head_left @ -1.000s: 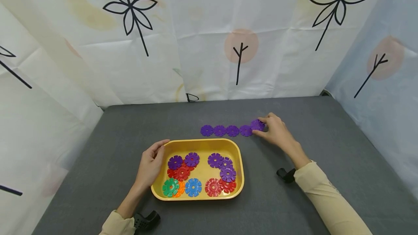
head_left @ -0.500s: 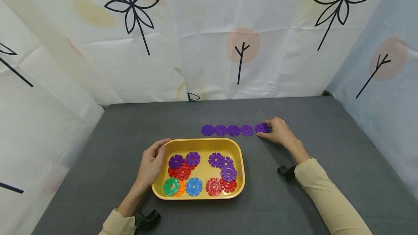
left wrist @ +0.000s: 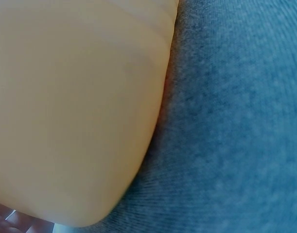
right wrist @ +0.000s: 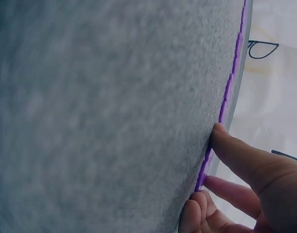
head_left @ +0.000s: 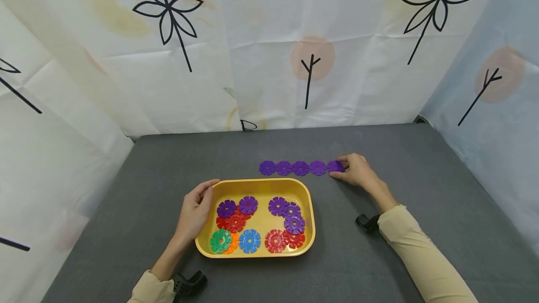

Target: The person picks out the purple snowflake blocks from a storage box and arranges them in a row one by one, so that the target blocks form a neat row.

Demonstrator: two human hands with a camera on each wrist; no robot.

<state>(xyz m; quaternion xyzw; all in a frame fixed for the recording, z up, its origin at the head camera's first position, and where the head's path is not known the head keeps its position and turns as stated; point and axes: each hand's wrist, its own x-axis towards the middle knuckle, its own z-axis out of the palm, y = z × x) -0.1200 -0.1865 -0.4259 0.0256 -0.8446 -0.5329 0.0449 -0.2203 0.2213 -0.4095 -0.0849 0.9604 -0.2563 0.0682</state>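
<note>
At the right end of a row of purple snowflake discs (head_left: 301, 168), my right hand (head_left: 357, 170) pinches the last purple disc (head_left: 334, 166) between thumb and fingers. That disc lies flat, its edge close up against its neighbour. The right wrist view shows the pinched disc (right wrist: 203, 167) edge-on at the grey surface. My left hand (head_left: 195, 209) holds the yellow tray (head_left: 262, 221) at its left side, fingers at the upper left corner of the rim. In the left wrist view a smooth surface close to the lens hides the grip.
In the tray lie more purple discs (head_left: 278, 206), red discs (head_left: 275, 241), a green disc (head_left: 221, 241), a blue disc (head_left: 250, 241) and an orange one partly covered. A grey cloth (head_left: 379, 270) covers the table. Patterned white curtains (head_left: 261, 60) stand behind and at both sides.
My right hand has lowered the last purple disc from over its neighbour to the table, slightly right, then slid it left against the row. The left hand stays on the tray.
</note>
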